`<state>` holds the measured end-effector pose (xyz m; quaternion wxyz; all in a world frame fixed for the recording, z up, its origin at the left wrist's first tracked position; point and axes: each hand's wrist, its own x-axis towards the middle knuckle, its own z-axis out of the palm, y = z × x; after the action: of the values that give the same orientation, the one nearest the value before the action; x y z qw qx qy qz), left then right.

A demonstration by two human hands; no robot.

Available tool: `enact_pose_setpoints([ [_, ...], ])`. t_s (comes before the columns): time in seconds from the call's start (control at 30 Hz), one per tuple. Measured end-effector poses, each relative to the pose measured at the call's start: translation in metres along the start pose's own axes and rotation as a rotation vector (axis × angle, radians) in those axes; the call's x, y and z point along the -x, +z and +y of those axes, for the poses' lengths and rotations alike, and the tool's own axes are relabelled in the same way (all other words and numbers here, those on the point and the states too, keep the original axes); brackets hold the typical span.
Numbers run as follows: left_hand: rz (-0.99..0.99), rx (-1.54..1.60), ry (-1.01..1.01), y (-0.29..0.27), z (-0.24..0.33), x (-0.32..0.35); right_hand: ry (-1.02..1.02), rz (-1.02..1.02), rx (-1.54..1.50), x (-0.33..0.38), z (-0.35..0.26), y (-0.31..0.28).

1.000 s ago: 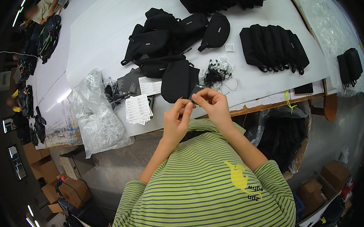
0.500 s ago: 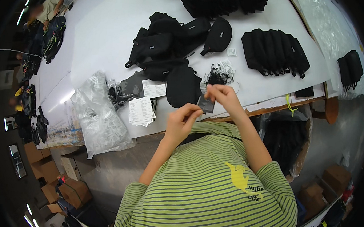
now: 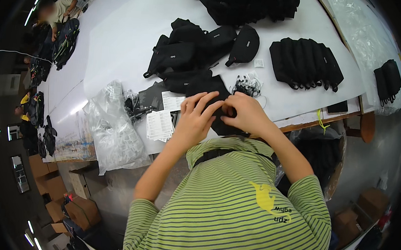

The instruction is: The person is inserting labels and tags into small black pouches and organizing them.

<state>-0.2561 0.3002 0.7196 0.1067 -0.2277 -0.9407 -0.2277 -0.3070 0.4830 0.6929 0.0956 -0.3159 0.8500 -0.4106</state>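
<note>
- A small black pouch (image 3: 212, 95) lay at the near edge of the white table (image 3: 122, 40), right in front of the person.
- The left hand (image 3: 195, 120) rested on the pouch with its fingers bent over it, holding it.
- The right hand (image 3: 245, 113) touched the left one, with its fingers curled and pinching the pouch.
- A little heap of black cords (image 3: 247, 85) lay just beside the right hand.
- White paper tags (image 3: 159, 124) lay just beside the left hand.
- A clear plastic bag (image 3: 114, 133) hung over the near edge, further left.
- More black bags (image 3: 194, 48) lay in a pile behind the pouch.
- A row of black bags (image 3: 305, 63) lay near the right edge.
</note>
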Motion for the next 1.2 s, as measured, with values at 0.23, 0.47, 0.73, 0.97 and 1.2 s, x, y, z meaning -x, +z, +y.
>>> enact_pose_setpoints([
  [0.23, 0.005, -0.052, 0.272, -0.019, -0.003, 0.018, 0.098, 0.076, -0.434, 0.014, -0.028, -0.035],
  [0.47, -0.051, 0.06, 0.252, -0.021, 0.011, 0.028, 0.493, -0.582, -0.691, 0.03, -0.021, -0.038],
  [0.73, -0.192, 0.129, 0.13, -0.038, 0.022, 0.029, 0.311, -0.244, -0.332, 0.033, -0.04, -0.043],
  [0.97, -0.099, 0.105, 0.136, -0.035, 0.02, 0.036, 0.047, -0.052, -0.092, 0.04, -0.06, -0.045],
  [1.2, -0.036, 0.127, 0.155, -0.035, 0.02, 0.046, 0.014, -0.091, -0.133, 0.043, -0.066, -0.043],
])
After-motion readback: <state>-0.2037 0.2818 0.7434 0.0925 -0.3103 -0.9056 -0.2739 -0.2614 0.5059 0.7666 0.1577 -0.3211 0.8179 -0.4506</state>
